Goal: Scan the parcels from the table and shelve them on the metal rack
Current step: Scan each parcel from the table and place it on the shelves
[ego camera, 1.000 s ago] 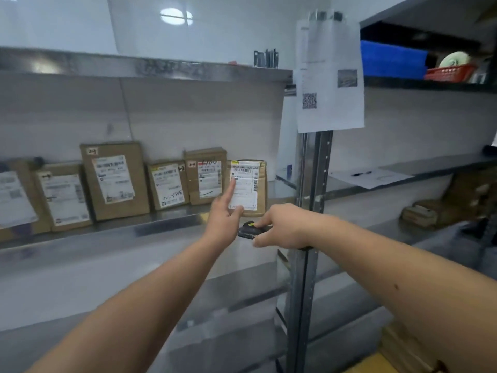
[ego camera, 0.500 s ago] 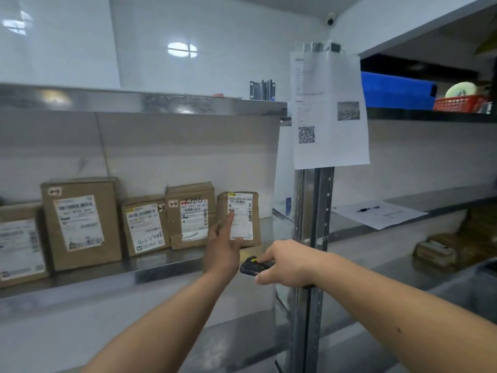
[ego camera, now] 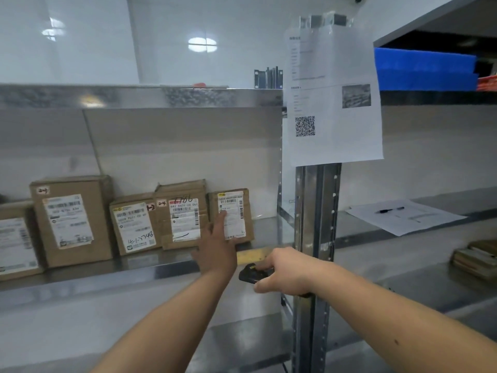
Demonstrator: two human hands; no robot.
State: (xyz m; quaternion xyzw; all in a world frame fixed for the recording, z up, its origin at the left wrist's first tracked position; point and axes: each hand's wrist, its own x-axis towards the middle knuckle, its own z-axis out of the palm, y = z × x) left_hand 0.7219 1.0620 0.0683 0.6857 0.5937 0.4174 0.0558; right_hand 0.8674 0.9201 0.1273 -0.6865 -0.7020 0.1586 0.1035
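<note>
Nearest, at about 5 o'clock, the right hand (ego camera: 285,270) has its grip clamped on a small black scanner (ego camera: 251,274), its nose aimed toward 11 o'clock, probably so the beam can reach a label on the shelf. Just beyond, near the middle of the view, the left hand (ego camera: 217,246) reaches forward with its fingers straight and apart, the fingertips resting on the white label of the small parcel (ego camera: 232,215). That touch looks meant to steady it or nudge it flush.

The small parcel stands upright at the right end of a row on the metal rack (ego camera: 317,211), label outward, presumably so it reads at a glance. Toward 9 o'clock stand more parcels (ego camera: 134,227), all likewise facing out. At 1 o'clock a printed sheet (ego camera: 333,103) with a QR code hangs on the rack's upright post, likely placed there for scanning the shelf location. At 3 o'clock, papers and a pen (ego camera: 390,210) lie on the neighbouring shelf.
</note>
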